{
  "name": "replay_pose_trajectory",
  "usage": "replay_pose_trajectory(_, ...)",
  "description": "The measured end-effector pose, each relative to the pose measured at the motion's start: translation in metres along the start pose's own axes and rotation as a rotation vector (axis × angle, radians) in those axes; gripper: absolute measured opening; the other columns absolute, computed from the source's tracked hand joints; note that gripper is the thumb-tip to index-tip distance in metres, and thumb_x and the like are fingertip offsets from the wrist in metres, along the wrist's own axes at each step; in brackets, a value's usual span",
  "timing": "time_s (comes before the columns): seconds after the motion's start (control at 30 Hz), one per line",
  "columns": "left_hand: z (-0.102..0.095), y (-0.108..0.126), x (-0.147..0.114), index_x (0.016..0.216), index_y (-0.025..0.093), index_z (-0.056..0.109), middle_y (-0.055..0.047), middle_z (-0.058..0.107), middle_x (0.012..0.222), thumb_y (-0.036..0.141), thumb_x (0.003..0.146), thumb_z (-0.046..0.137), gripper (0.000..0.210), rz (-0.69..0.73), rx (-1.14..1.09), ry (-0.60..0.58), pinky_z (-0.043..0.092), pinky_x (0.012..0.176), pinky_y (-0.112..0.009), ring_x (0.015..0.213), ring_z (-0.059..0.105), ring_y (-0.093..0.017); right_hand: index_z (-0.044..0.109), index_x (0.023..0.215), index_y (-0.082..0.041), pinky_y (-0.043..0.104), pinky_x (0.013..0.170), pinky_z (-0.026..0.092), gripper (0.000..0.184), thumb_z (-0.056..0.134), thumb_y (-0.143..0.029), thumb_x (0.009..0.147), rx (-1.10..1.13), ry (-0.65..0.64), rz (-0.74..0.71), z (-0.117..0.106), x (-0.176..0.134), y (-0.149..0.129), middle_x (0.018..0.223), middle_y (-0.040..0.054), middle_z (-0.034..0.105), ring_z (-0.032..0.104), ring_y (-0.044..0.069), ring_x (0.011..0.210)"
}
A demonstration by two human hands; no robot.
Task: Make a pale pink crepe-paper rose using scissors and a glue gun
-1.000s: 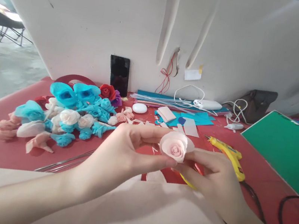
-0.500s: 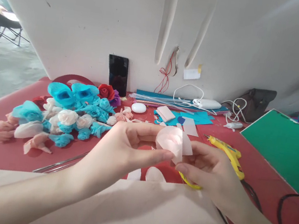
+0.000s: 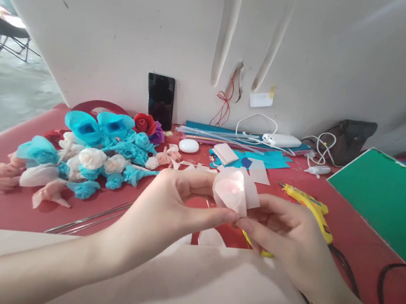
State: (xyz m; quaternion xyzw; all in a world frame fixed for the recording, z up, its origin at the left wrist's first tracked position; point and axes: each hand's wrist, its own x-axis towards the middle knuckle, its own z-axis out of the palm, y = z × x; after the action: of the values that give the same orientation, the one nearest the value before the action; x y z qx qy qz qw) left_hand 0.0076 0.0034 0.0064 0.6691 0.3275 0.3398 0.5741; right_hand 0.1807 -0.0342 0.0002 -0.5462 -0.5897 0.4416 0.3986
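Observation:
A pale pink paper flower [image 3: 233, 190] with layered petals is held up above the red table. My left hand [image 3: 183, 200] grips it from the left, thumb across its base and fingers behind the petals. From the right, my right hand [image 3: 279, 228] pinches the base, its thumb tip close to the left thumb. Beneath the hands lie loose pale petals [image 3: 211, 237] and a yellow-handled tool [image 3: 267, 253], mostly hidden. A large pale paper sheet [image 3: 173, 291] covers the front of the table under my forearms.
Blue, white, pink and red paper flowers [image 3: 89, 160] are heaped at left beside thin metal wires [image 3: 90, 219]. A yellow glue gun [image 3: 310, 205] with a black cord lies right, near a green board [image 3: 390, 207]. A phone [image 3: 160, 99] leans on the wall.
My right hand has shifted slightly left, bringing its thumb closer to the left thumb at the flower's base. The flower has turned and lowered a little.

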Motion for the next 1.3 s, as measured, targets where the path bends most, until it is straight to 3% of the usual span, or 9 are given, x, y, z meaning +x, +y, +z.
replay_pose_trajectory(0.27,0.001,0.0,0.002,0.075,0.025,0.066,0.007,0.066,0.074,0.023,0.076,0.062,0.004,-0.008,-0.034,-0.012,0.052,0.08,-0.026,0.067,0.059,-0.01,0.067,0.084,-0.021,0.012,0.045,0.041,0.013,0.066,-0.025,0.072,0.15,-0.036,0.015,0.001,0.0,0.002,0.06,-0.003,0.059,0.048,0.003,0.047)
replay_pose_trajectory(0.5,0.001,-0.001,0.0,0.08,0.021,0.066,0.001,0.067,0.081,0.021,0.076,0.061,0.007,-0.035,-0.069,-0.019,0.053,0.078,-0.031,0.076,0.062,-0.017,0.067,0.081,-0.021,0.011,0.046,0.04,0.011,0.068,-0.025,0.071,0.167,-0.046,0.041,-0.001,0.002,0.0,0.06,-0.0032,0.058,0.047,0.002,0.047)
replay_pose_trajectory(0.67,-0.003,0.004,0.003,0.117,0.029,0.049,0.001,0.065,0.103,0.006,0.073,0.063,0.052,-0.046,-0.23,-0.163,0.052,0.08,-0.027,0.099,0.059,-0.019,0.065,0.079,-0.019,0.013,0.044,0.037,0.015,0.069,-0.031,0.071,0.289,-0.174,0.097,-0.015,0.007,0.001,0.063,-0.0025,0.059,0.044,0.001,0.044)
replay_pose_trajectory(0.77,-0.003,0.003,0.003,0.122,0.028,0.042,0.0,0.063,0.108,0.003,0.072,0.063,0.059,0.019,-0.239,-0.192,0.05,0.083,-0.024,0.106,0.056,-0.017,0.065,0.077,-0.017,0.012,0.044,0.035,0.011,0.066,-0.028,0.074,0.336,-0.347,0.101,-0.025,0.008,0.002,0.064,-0.0013,0.06,0.045,0.0,0.043)
replay_pose_trajectory(1.0,0.0,-0.01,0.001,0.121,0.028,0.044,-0.001,0.055,0.12,0.014,0.072,0.066,0.055,0.173,0.104,-0.144,0.048,0.081,-0.022,0.099,0.059,-0.016,0.065,0.077,-0.011,0.011,0.042,0.038,0.017,0.068,-0.026,0.07,0.327,-0.583,0.25,-0.032,0.008,-0.005,0.062,0.001,0.061,0.045,0.001,0.043)
replay_pose_trajectory(1.17,-0.003,-0.012,0.001,0.115,0.027,0.048,0.001,0.065,0.099,0.023,0.072,0.068,0.048,0.307,0.304,-0.19,0.047,0.078,-0.022,0.08,0.063,-0.012,0.065,0.08,-0.013,0.009,0.046,0.039,0.016,0.069,-0.025,0.07,0.279,-0.683,0.247,-0.032,0.009,0.0,0.065,-0.0004,0.061,0.051,0.002,0.053)
replay_pose_trajectory(1.3,-0.005,-0.01,0.002,0.107,0.026,0.054,0.002,0.066,0.098,0.026,0.07,0.069,0.04,0.403,0.436,-0.232,0.046,0.071,-0.017,0.08,0.062,-0.012,0.065,0.079,-0.013,0.009,0.047,0.037,0.015,0.069,-0.023,0.069,0.282,-0.719,0.275,-0.032,0.009,0.001,0.065,-0.0018,0.059,0.052,0.002,0.055)
